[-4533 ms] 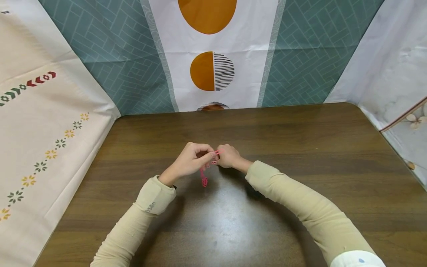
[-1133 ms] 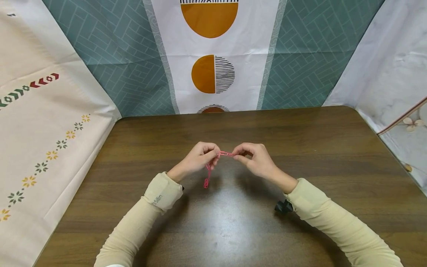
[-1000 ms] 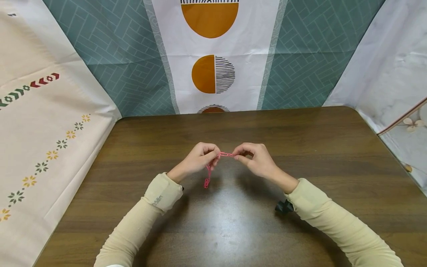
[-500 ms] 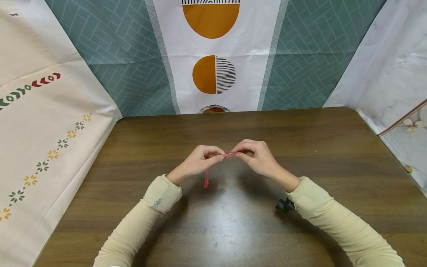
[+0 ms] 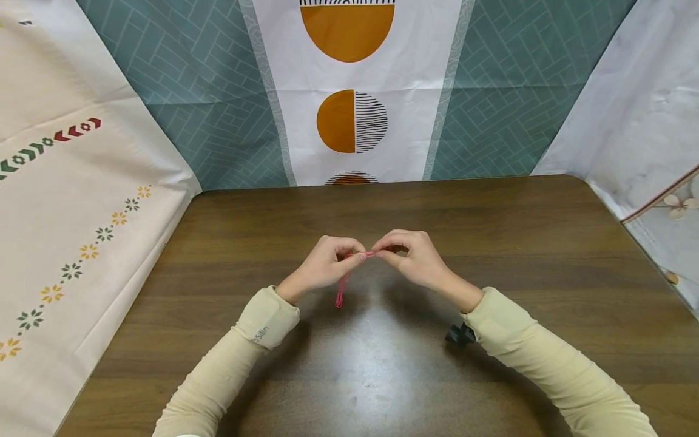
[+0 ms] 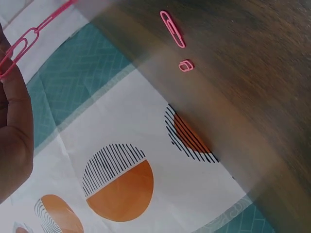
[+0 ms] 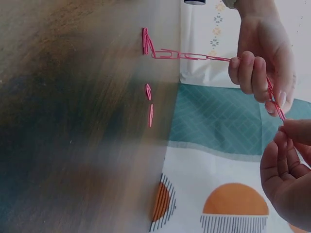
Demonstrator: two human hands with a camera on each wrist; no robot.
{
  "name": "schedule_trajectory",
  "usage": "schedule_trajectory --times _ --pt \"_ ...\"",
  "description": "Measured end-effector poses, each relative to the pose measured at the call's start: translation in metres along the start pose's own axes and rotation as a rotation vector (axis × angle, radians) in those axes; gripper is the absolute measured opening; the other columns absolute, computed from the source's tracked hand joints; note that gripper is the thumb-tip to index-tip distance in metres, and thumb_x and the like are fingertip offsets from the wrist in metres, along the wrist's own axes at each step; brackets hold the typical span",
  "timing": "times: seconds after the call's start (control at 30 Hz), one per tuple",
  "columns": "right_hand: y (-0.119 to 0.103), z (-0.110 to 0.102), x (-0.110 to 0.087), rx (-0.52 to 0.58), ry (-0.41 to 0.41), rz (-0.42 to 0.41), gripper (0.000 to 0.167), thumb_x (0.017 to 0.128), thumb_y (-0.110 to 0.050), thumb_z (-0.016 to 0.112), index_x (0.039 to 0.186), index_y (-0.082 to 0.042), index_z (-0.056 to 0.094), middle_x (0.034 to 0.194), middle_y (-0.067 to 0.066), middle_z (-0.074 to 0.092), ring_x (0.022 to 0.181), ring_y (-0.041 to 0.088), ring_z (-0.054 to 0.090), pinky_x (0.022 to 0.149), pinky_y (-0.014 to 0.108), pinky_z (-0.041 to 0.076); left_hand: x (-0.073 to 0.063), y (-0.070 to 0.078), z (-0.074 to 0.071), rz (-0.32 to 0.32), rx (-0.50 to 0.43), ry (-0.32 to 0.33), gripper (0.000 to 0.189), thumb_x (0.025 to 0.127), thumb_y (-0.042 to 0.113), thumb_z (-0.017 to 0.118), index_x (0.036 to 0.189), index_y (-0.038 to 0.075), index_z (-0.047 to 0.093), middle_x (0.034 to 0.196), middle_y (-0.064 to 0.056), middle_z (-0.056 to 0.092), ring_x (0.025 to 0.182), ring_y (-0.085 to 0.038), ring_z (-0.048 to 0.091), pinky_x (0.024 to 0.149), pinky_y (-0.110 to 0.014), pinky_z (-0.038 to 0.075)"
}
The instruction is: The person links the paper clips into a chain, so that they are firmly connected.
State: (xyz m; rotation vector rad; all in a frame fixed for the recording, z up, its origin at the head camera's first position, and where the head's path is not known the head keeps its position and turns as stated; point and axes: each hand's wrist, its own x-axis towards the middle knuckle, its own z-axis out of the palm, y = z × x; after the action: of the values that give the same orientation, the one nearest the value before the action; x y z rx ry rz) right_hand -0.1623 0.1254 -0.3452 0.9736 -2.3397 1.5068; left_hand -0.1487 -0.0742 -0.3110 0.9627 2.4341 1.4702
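A chain of linked pink paper clips (image 5: 340, 300) hangs below my left hand (image 5: 324, 262), which pinches it between thumb and fingertips. Close on its right, my right hand (image 5: 417, 260) pinches the chain's upper end. Only a short bit of pink wire shows between the two sets of fingertips. From the right wrist view, the chain (image 7: 192, 56) runs out of the left hand's curled fingers, its far end bunched at the tabletop. Whether a single clip is being linked there is hidden by the fingers. Two loose pink paper clips (image 6: 172, 29) lie apart on the table in the left wrist view.
Beneath both hands is a brown wooden table (image 5: 349, 376). A patterned cloth (image 5: 218, 121) hangs behind its far edge, with pale cloths at both sides. A black device (image 5: 460, 334) sits below the right cuff.
My right hand has come from beside the left, drawn a stretch of chain out to the right, then closed in again. The visible gap between the fingertips has shrunk; the chain still hangs on the left.
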Motion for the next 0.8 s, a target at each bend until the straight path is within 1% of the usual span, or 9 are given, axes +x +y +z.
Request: schedule_trajectory --times 0.07,0.17,0.23,0.3,0.4,0.57,0.63,0.73,0.8 --pt "0.0 0.001 0.002 0.014 0.0 0.037 0.008 0.079 0.001 0.067 0.085 -0.003 0.071 0.08 0.007 0.067 0.069 0.013 0.06 0.062 0.026 0.049 -0.001 0.0 -0.001 0.0 0.015 0.022 0.01 0.087 -0.003 0.055 0.081 -0.003 0.064 0.048 -0.013 0.047 0.041 -0.025 0.049 0.042 -0.02 0.035" --pt "0.003 0.002 0.004 0.023 -0.009 0.11 0.007 0.081 -0.001 0.066 0.086 -0.003 0.07 0.081 0.006 0.067 0.068 0.014 0.059 0.061 0.027 0.048 -0.003 -0.002 -0.005 -0.026 0.004 0.049 0.01 0.086 -0.003 0.056 0.08 -0.004 0.063 0.05 -0.007 0.048 0.045 -0.033 0.051 0.042 -0.02 0.038" --pt "0.006 0.003 0.007 0.009 -0.028 0.158 0.007 0.081 -0.002 0.066 0.086 -0.003 0.07 0.081 0.005 0.067 0.068 0.014 0.059 0.061 0.027 0.048 -0.005 -0.003 -0.007 -0.045 -0.011 0.064 0.01 0.086 -0.003 0.056 0.08 -0.004 0.063 0.051 -0.004 0.05 0.046 -0.035 0.052 0.042 -0.021 0.039" --pt "0.01 0.006 0.01 -0.015 -0.065 0.196 0.007 0.081 -0.002 0.066 0.087 -0.002 0.07 0.08 0.004 0.067 0.067 0.013 0.058 0.061 0.028 0.048 -0.007 -0.005 -0.01 -0.064 -0.03 0.07 0.01 0.087 -0.003 0.056 0.08 -0.004 0.063 0.052 -0.005 0.052 0.048 -0.038 0.053 0.042 -0.021 0.04" --pt "0.017 0.013 0.016 -0.064 -0.171 0.221 0.01 0.081 -0.003 0.066 0.09 0.0 0.069 0.081 0.005 0.067 0.068 0.014 0.058 0.062 0.028 0.048 -0.009 -0.007 -0.013 -0.075 -0.034 0.075 0.01 0.087 -0.002 0.056 0.08 -0.003 0.063 0.053 -0.005 0.053 0.047 -0.034 0.051 0.042 -0.022 0.038" --pt "0.029 0.03 0.027 -0.15 -0.431 0.241 0.022 0.08 -0.008 0.068 0.1 0.001 0.066 0.088 0.008 0.065 0.077 0.016 0.06 0.068 0.028 0.048 -0.011 -0.007 -0.017 -0.073 -0.039 0.083 0.01 0.087 -0.001 0.056 0.08 -0.002 0.063 0.052 -0.014 0.051 0.043 -0.016 0.045 0.042 -0.021 0.036" --pt "0.034 0.037 0.03 -0.191 -0.512 0.25 0.026 0.08 -0.011 0.068 0.104 0.0 0.066 0.09 0.008 0.065 0.081 0.017 0.059 0.07 0.028 0.048 -0.012 -0.005 -0.018 -0.068 -0.048 0.089 0.011 0.087 -0.001 0.056 0.08 -0.001 0.063 0.051 -0.014 0.049 0.042 -0.011 0.043 0.042 -0.021 0.034" --pt "0.04 0.046 0.034 -0.238 -0.583 0.248 0.029 0.08 -0.012 0.069 0.106 -0.003 0.065 0.091 0.008 0.064 0.082 0.017 0.058 0.071 0.029 0.047 -0.012 -0.004 -0.02 -0.058 -0.052 0.096 0.011 0.087 -0.001 0.056 0.078 -0.001 0.063 0.049 -0.007 0.045 0.043 -0.01 0.04 0.042 -0.021 0.032" --pt "0.042 0.051 0.036 -0.262 -0.6 0.24 0.032 0.08 -0.012 0.069 0.11 -0.006 0.065 0.095 0.006 0.065 0.08 0.015 0.056 0.068 0.026 0.046 -0.012 -0.011 -0.02 -0.035 -0.058 0.102 0.011 0.087 0.0 0.057 0.078 0.001 0.063 0.049 0.0 0.043 0.043 -0.009 0.038 0.042 -0.021 0.031"
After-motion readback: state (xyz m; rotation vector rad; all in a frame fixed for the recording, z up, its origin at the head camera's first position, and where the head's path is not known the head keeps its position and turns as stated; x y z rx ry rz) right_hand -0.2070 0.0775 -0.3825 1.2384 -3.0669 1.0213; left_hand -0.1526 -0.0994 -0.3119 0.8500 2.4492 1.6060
